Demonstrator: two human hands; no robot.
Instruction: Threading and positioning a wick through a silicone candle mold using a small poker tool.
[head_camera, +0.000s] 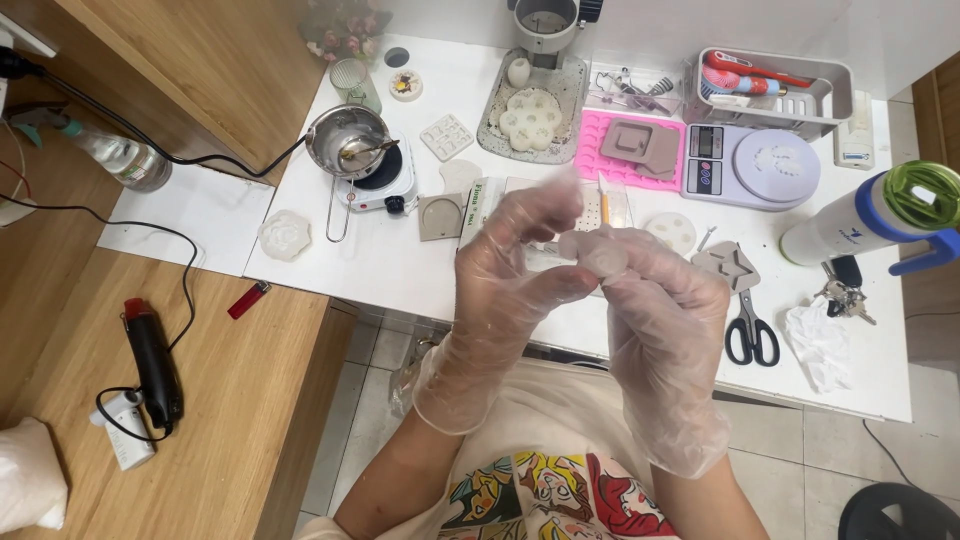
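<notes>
Left hand (510, 270) and right hand (655, 300), gloved, pinch small white disc (600, 255); disc out of mould, other moulds unused on table (330, 265).

A small pot (347, 138) sits on a white hot plate (380, 183) on the white table (400, 270). Black scissors (752, 335) lie near keys (845, 295). A scale (750, 165) stands beside a pink mat (625, 150). A red lighter (248, 299) and black heat gun (153, 362) rest on wood.
</notes>
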